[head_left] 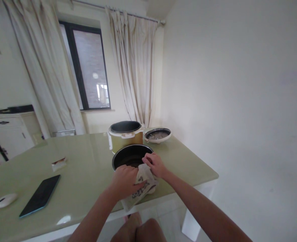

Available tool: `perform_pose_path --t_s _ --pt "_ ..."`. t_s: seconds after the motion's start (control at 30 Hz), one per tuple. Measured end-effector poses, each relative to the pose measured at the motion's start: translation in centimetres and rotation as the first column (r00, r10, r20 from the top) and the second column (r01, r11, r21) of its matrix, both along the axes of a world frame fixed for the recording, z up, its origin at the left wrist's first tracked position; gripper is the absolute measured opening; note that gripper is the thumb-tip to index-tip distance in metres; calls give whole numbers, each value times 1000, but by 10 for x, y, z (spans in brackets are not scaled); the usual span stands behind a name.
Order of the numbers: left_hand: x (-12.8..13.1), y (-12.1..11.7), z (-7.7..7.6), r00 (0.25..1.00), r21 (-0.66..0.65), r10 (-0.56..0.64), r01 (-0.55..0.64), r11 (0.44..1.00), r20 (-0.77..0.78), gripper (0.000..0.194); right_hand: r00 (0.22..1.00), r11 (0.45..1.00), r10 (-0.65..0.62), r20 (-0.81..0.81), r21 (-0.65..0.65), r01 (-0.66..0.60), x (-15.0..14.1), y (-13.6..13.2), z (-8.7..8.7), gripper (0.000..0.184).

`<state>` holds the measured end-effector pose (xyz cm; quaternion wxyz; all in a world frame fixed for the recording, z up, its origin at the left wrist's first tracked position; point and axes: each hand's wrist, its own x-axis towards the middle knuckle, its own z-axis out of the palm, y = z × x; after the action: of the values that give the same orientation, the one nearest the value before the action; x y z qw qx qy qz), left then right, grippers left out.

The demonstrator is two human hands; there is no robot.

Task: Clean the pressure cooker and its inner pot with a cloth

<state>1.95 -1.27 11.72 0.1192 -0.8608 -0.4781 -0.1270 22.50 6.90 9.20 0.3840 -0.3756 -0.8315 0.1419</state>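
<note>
A dark inner cooking pot (128,155) stands on the table close in front of me. A limp white piece with dark print (144,185) hangs over its near rim; whether it is a cloth or a bag I cannot tell. My left hand (125,181) is closed on its left side, the fingers at the pot's rim and the thumb across the print. At the near right rim my right hand (155,164) is closed on its upper end, fingers bent over the pot. The pot's bottom is partly hidden by my hands.
Behind the pot stands an uncovered cooker body (126,136), with its round lid (158,135) upside down beside it. To the left lie a dark tablet (40,196), a small packet (59,164) and a white mouse-like object (5,200). The table's right corner (215,175) is near the wall.
</note>
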Motion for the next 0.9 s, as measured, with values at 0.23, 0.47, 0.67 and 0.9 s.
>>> perform_pose_path --t_s 0.23,0.47,0.67,0.9 --pt "-53 7 -2 990 34 -116 113 993 82 44 994 987 109 13 -123 -107 24 26 16 26" --pt "26 0 10 983 -32 166 -169 985 -76 55 986 995 37 162 -102 -21 -5 0 23 35" --pt "-1 0 -5 998 78 -46 42 996 45 53 986 985 104 130 -148 -84 13 3 22 43" --pt "-52 10 -13 979 162 -161 139 977 127 50 981 984 126 150 -147 -104 20 23 27 49"
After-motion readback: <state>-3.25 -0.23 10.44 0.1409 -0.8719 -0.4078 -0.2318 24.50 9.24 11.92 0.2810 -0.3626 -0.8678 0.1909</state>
